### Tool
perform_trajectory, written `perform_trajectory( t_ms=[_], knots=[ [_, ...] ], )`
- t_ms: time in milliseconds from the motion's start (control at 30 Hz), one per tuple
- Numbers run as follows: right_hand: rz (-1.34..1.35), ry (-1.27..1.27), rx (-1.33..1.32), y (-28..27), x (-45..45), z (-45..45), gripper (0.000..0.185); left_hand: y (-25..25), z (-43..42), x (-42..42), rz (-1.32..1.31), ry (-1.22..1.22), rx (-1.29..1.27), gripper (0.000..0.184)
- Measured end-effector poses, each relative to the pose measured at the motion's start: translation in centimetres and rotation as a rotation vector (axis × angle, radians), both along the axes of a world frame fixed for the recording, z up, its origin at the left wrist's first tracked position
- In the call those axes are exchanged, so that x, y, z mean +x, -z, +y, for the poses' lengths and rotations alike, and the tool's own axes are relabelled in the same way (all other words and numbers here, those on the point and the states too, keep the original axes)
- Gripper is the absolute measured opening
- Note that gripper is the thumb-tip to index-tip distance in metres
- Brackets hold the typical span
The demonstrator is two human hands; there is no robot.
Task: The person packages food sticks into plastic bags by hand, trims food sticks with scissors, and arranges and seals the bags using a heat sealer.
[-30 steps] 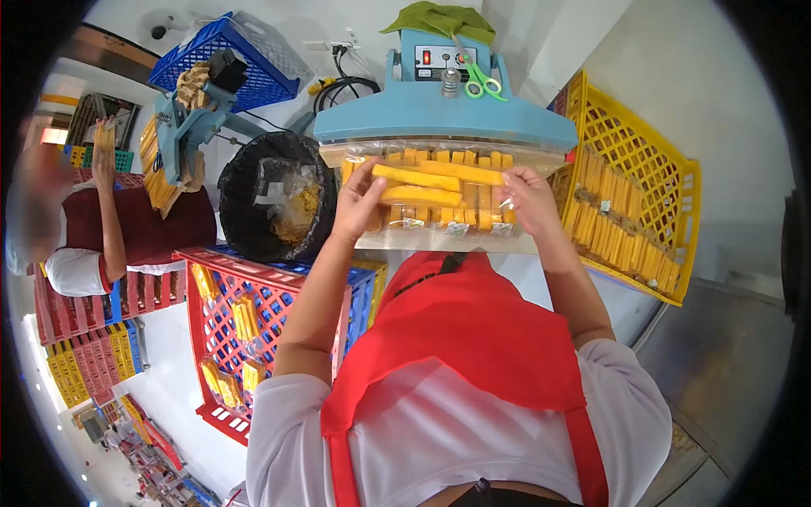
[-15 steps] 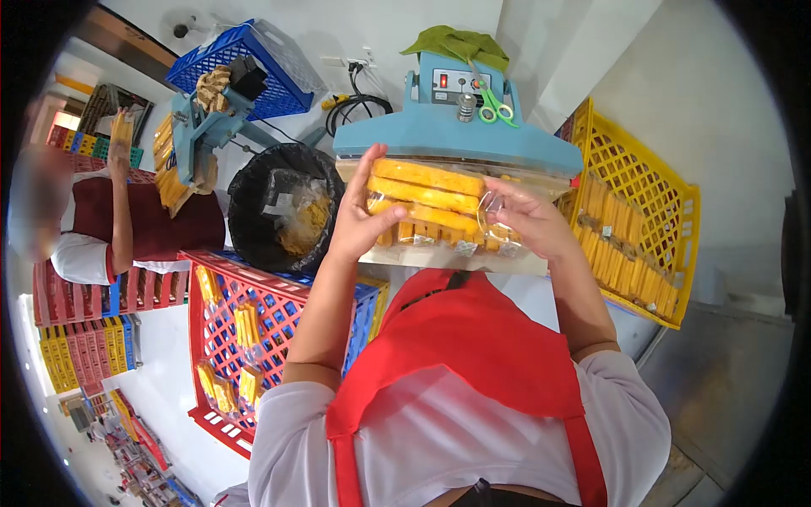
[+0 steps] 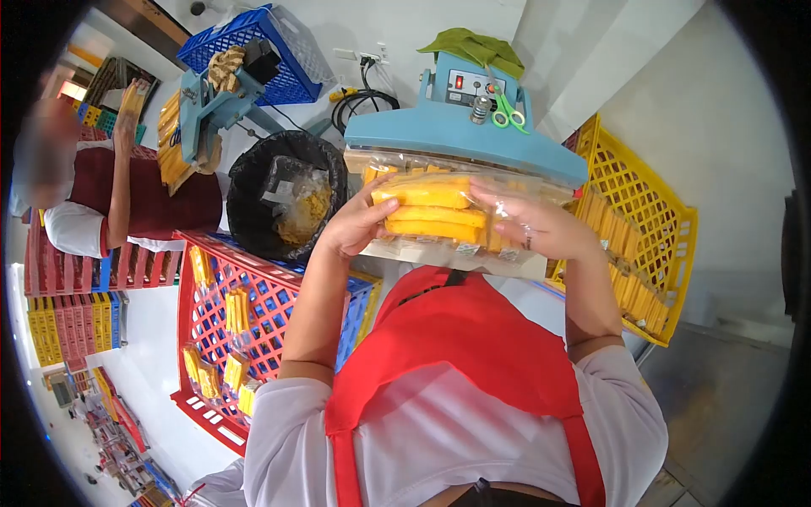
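Note:
A clear plastic bag of thick yellow food sticks is held between both hands in front of the blue sealing machine. My left hand grips its left end, thumb across the front. At the right end, my right hand is closed on the loose plastic, some fingers hidden by it. More packs of sticks lie behind and below the held bag, on the machine's pale shelf. Green-handled scissors and a small metal cylinder rest on the machine, a green cloth over its top.
On the right stands a yellow crate with many stick packs. A red crate with several packs is at the lower left, near a black-lined bin. Further left, a co-worker stands by another blue machine.
The bag has turned and dropped slightly. My right hand has moved in over its right end, spreading the plastic rightward. The view has shifted a little; the co-worker's raised hand has moved slightly.

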State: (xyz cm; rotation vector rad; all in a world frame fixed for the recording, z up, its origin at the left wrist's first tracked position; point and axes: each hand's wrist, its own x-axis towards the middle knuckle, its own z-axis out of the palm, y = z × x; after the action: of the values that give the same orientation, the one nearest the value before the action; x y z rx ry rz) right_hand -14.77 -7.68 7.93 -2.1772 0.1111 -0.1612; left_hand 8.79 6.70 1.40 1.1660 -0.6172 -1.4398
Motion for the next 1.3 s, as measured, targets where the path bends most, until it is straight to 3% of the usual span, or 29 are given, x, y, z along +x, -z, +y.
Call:
perform_trajectory(
  t_ms=[200, 267, 400, 500, 567, 800, 900, 967, 1000, 1067, 1133, 1200, 1233, 1267, 1300],
  knots=[
    [0.142, -0.039, 0.099, -2.2, -0.3, -1.3, 0.045, -0.1, -0.6, 1.0, 0.349, 0.024, 0.067, 0.046],
    [-0.009, -0.103, -0.081, -1.6, 0.4, -0.9, 0.039, 0.0, -0.7, 0.4, 0.325, -0.001, 0.112, 0.045],
    [-0.007, -0.06, -0.183, -1.4, 1.0, -1.4, 0.041, -0.2, -0.3, 0.2, 0.16, 0.049, 0.124, 0.051],
    [0.094, -0.008, -0.021, -2.5, 1.3, -1.9, 0.04, 0.4, -0.4, 0.8, 0.21, 0.007, 0.132, 0.049],
    [0.206, 0.079, 0.356, -3.9, 1.6, -1.9, 0.039, 0.3, -0.5, 1.0, 0.271, -0.037, 0.14, 0.048],
    [0.058, 0.062, 0.489, -3.9, 4.9, -2.8, 0.035, 1.0, -0.5, 0.3, 0.488, 0.019, 0.134, 0.05],
    [0.155, 0.075, 0.27, -6.8, 6.0, -3.8, 0.033, 1.2, -0.6, 1.0, 0.601, 0.074, 0.083, 0.055],
    [-0.015, 0.193, 0.6, -7.7, 6.6, -4.4, 0.026, 1.2, -0.6, 1.5, 0.655, 0.114, 0.051, 0.055],
    [-0.014, 0.186, 0.597, -8.1, 6.9, -4.2, 0.026, 1.3, -0.4, 1.7, 0.707, 0.157, 0.024, 0.056],
    [0.085, 0.115, 0.163, -9.0, 7.8, -3.5, 0.016, 1.7, -0.1, 2.2, 0.629, 0.179, 0.045, 0.058],
    [0.039, 0.049, 0.173, -9.8, 9.0, -3.1, 0.013, 1.7, -0.1, 2.5, 0.552, 0.212, 0.073, 0.061],
    [0.0, -0.014, 0.181, -10.7, 10.1, -3.0, 0.01, 1.6, -0.6, 2.7, 0.006, 0.028, -0.235, 0.074],
    [0.004, -0.054, 0.181, -11.2, 10.7, -3.1, 0.01, -0.3, -0.4, 3.0, 0.171, 0.129, -0.317, 0.083],
    [0.014, -0.1, 0.183, -11.5, 11.2, -3.1, 0.01, -0.8, -0.8, 3.3, 0.177, 0.122, -0.32, 0.083],
    [0.024, -0.111, 0.18, -11.8, 11.5, -3.3, 0.01, -1.0, -1.4, 3.7, 0.018, 0.238, -0.423, 0.085]
  ],
)
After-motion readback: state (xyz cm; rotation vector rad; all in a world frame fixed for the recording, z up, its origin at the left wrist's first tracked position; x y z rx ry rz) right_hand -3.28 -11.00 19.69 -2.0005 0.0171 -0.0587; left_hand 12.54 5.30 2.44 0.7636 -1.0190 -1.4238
